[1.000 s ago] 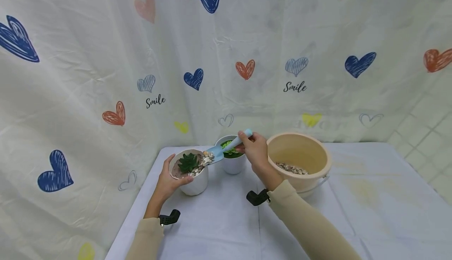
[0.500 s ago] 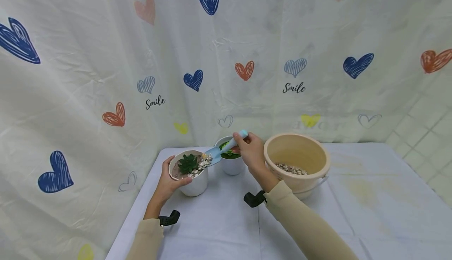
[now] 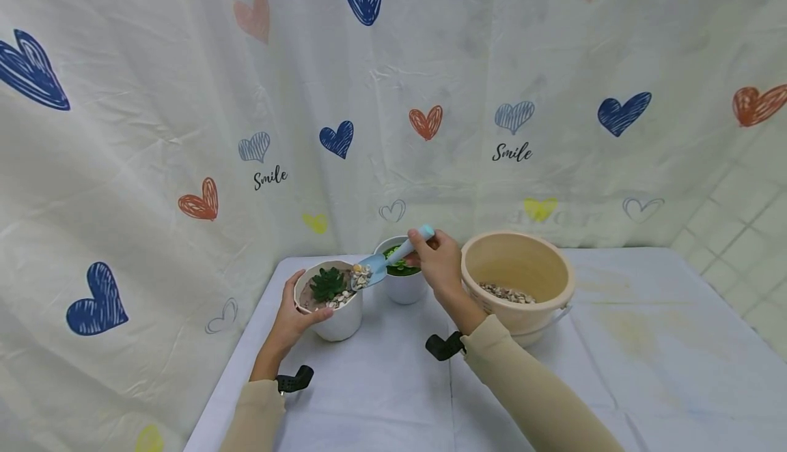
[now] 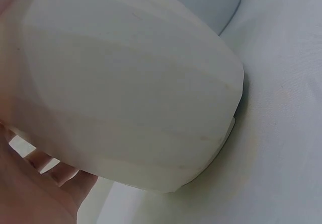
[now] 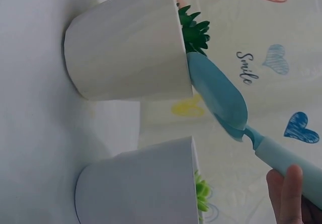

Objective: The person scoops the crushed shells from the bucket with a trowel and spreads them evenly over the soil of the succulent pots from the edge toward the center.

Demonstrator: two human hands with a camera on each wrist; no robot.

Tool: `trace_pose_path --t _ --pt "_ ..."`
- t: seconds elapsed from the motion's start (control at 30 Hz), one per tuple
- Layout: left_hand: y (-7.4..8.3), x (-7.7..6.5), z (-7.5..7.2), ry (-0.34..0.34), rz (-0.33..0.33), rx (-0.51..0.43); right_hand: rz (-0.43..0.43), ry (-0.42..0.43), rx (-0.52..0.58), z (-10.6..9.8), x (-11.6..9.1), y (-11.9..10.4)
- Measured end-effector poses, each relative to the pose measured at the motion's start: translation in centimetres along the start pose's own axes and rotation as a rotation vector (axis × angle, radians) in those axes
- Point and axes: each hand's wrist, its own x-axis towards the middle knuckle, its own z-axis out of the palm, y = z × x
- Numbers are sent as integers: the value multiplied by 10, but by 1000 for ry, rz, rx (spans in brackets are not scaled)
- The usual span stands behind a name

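Observation:
In the head view my left hand (image 3: 297,317) grips a white pot (image 3: 341,322) by its side, thumb at the near rim. A dark green succulent (image 3: 328,284) stands in its soil with pebbles on the right side. My right hand (image 3: 441,264) holds a light blue trowel (image 3: 402,250) by its handle. Pebbles (image 3: 361,276) lie on the trowel's blade, which slants down at the pot's right rim. The right wrist view shows the blade (image 5: 221,93) right at the rim, beside the succulent's leaves. Most of the left wrist view is the pot wall (image 4: 126,88).
A second white pot (image 3: 408,291) with a bright green plant stands just behind the trowel. To the right is a beige bucket (image 3: 516,247) with pebbles at its bottom. A white cloth (image 3: 393,384) covers the table; a heart-printed curtain (image 3: 455,49) hangs behind.
The right hand and trowel have shifted slightly left over the last second, with a small move back right since half a second ago. The left hand and its pot have stayed in place.

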Motion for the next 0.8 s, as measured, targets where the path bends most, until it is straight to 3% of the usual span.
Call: trace_pose_path --t 0.4,0.63,0.8 --pt "-4 -1 -4 -20 -18 -17 -38 -27 -53 1 -2 -2" --pt "-5 -1 -4 -36 4 -120 -33 -28 -64 1 -4 -5" --pt "-6 -1 -5 -45 10 -132 -42 -25 -64 1 -5 -6"
